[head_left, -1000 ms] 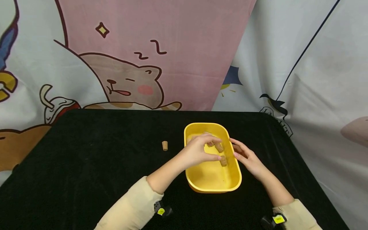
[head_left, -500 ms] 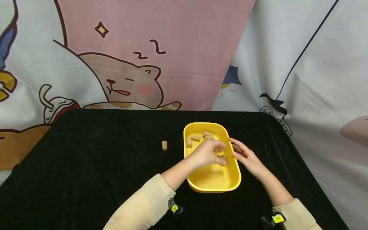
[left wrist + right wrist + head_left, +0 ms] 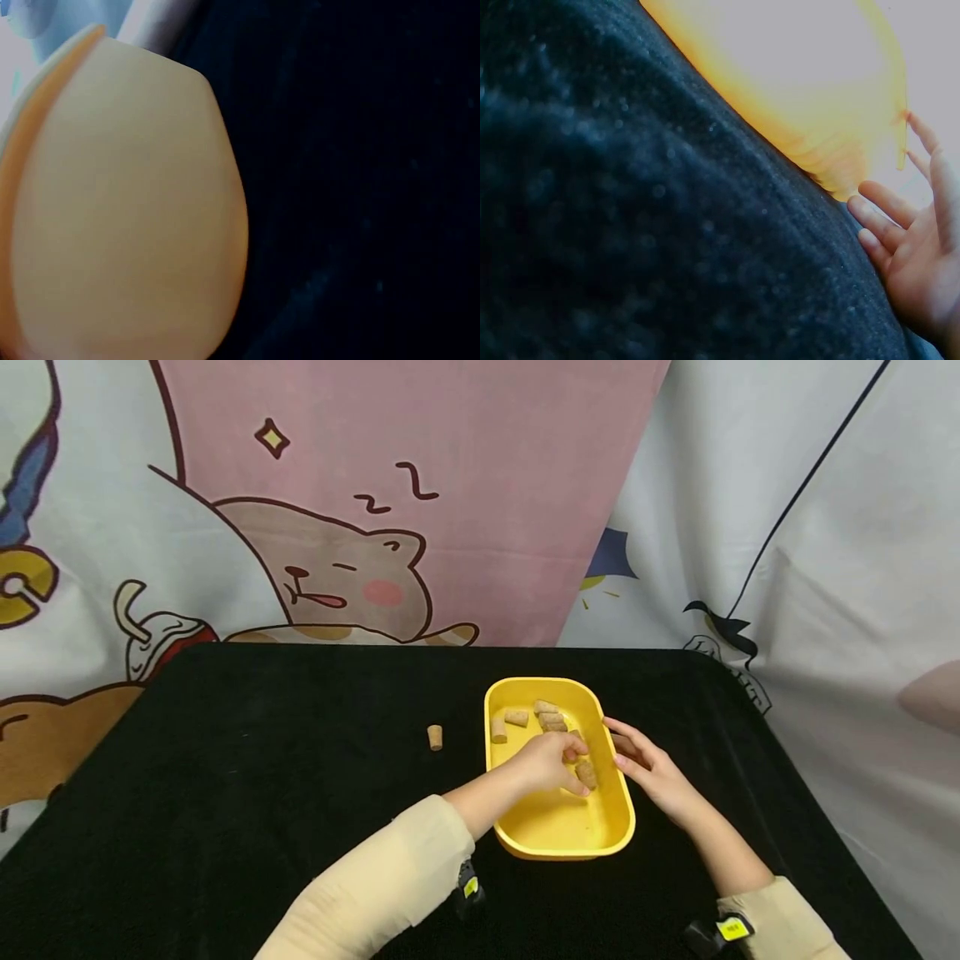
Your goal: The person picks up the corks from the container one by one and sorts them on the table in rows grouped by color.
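Note:
A yellow plastic tub stands on a black cloth, with several tan corks lying toward its far end. My left hand reaches down inside, its curled thumb and fingers around one cork near the right wall. Against the tub's right side rests my right hand, fingers extended, fingertips at the rim. In the right wrist view these fingers lie along the tub's outer wall. Only the tub's outside fills the left wrist view; the left fingers are hidden there.
A single cork stands on the black cloth left of the tub. Behind the table hangs a printed curtain with a cartoon animal. Each sleeve has a small black device at the wrist.
My left hand has moved right and lower into the tub, its thumb and fingers drawing in around the cork. The far corks have come into view. My right hand stays at the rim.

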`<control>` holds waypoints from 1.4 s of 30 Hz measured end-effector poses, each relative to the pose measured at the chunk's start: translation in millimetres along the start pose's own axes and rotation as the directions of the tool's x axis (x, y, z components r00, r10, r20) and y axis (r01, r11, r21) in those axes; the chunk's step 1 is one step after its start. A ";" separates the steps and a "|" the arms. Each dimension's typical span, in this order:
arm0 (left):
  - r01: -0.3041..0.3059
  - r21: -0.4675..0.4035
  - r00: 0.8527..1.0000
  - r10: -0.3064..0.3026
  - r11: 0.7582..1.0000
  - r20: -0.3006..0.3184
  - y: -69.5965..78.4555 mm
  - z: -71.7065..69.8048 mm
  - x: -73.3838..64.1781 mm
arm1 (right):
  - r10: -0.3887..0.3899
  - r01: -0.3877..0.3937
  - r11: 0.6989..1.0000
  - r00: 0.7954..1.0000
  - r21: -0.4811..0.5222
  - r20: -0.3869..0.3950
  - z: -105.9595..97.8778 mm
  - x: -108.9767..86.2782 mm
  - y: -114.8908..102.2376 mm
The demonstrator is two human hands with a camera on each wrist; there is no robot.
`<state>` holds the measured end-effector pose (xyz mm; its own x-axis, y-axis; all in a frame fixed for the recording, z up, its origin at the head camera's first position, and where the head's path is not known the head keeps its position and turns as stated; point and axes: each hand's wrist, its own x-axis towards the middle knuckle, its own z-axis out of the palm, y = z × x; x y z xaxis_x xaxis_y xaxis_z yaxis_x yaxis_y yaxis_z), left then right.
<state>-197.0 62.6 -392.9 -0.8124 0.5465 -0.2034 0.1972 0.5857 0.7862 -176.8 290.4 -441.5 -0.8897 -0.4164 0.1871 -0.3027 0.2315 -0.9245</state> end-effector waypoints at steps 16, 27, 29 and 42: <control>-0.033 0.281 0.999 0.042 0.959 -0.025 10.0 17.8 10.9 | -0.007 0.007 1.000 1.000 -0.015 0.001 -7.8 -2.9 0.2; -0.085 0.182 0.996 0.088 0.980 -0.006 6.9 12.2 11.8 | -0.004 0.004 1.000 1.000 -0.003 0.004 -4.6 -1.3 -0.6; -0.104 0.139 0.995 0.101 0.985 0.024 6.1 8.2 11.2 | 0.004 -0.004 1.000 1.000 -0.010 0.002 -4.2 -0.7 -0.8; -0.152 -0.024 0.988 0.152 0.988 -0.022 6.3 -23.4 -12.1 | 0.025 -0.025 1.000 1.000 -0.011 -0.001 -0.9 0.4 -2.9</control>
<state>-198.9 45.6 -371.8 -0.7853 0.6153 -0.0687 0.3054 0.4814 0.8216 -176.5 290.4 -438.4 -0.8972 -0.4099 0.1645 -0.2846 0.2516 -0.9250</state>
